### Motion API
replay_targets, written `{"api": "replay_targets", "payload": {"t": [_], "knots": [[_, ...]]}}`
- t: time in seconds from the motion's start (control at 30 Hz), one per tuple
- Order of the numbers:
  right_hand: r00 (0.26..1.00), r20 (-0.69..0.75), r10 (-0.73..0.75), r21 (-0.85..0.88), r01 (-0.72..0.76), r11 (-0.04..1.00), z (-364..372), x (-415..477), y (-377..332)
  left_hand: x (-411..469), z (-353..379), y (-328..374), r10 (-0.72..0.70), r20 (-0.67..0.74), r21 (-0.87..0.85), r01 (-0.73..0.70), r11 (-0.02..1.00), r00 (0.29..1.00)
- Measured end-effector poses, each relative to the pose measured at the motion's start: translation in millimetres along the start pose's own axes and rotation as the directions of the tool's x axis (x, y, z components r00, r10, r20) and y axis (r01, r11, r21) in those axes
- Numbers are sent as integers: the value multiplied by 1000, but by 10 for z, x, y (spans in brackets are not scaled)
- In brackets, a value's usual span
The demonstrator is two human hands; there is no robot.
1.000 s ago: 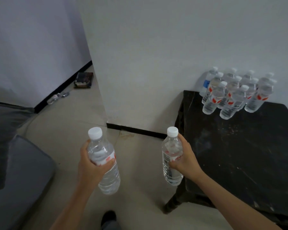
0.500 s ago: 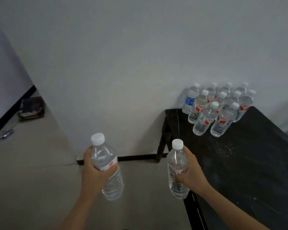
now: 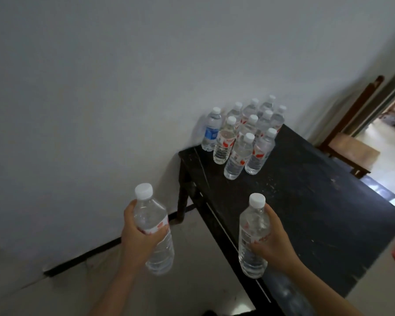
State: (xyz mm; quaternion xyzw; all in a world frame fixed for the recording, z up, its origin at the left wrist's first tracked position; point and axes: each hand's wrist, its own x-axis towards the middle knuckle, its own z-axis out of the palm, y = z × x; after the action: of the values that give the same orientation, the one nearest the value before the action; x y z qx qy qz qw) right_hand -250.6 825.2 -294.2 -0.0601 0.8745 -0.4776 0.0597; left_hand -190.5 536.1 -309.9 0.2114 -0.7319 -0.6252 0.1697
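Hands first, since that's where everything's happening. Left hand (image 3: 138, 238) is curling tight round the middle of a clear water bottle (image 3: 149, 215), thumb and fingers covering most of its red-and-white label, so I'm not getting any brand off it. That bottle is hanging out over the floor (image 3: 192, 293), off to the left of the table, leaning a bit, with its white cap (image 3: 143, 191) pointing up.

Right hand (image 3: 271, 245) is gripping a second water bottle (image 3: 253, 222) the same way, fingers closing over the lower half and the label. Some small print is running down the side, but it's coming out way too blurry to read. This one is overlapping the near-left edge of the black table (image 3: 306, 213); I can't tell whether it's resting on it or hanging just above.

Further out, a bunch of matching bottles (image 3: 244, 144) is standing packed together at the table's far-left corner, right against the white wall (image 3: 100, 87). Their labels are showing red marks on white, no legible wording. At the left end of the bunch a blue-label bottle (image 3: 211, 131) is standing out, text unreadable too. A black baseboard (image 3: 89, 254) is running along the bottom of the wall, and a wooden chair (image 3: 351, 151) is sitting beyond the table on the right.
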Motion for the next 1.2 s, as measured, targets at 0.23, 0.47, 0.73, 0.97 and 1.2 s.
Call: {"api": "replay_targets", "payload": {"t": [0.23, 0.47, 0.73, 0.97, 1.2], "knots": [[985, -169, 37, 3, -37, 999, -530, 199, 316, 267, 858, 348, 124, 226, -46, -117, 992, 966], [965, -251, 73, 69, -57, 996, -970, 598, 617, 558, 1638, 497, 175, 394, -33, -177, 984, 902], [923, -367, 114, 102, -82, 991, -1293, 802, 814, 727, 2497, 526, 199, 480, -20, -216, 976, 854], [833, -532, 151, 124, -100, 987, -1410, 993, 874, 1020, 3249, 661, 301, 589, -120, -288, 950, 750], [730, -642, 234, 114, -211, 971, -1584, 1269, 766, 1333, 3933, 858, 412, 621, -237, -342, 909, 666]]}}
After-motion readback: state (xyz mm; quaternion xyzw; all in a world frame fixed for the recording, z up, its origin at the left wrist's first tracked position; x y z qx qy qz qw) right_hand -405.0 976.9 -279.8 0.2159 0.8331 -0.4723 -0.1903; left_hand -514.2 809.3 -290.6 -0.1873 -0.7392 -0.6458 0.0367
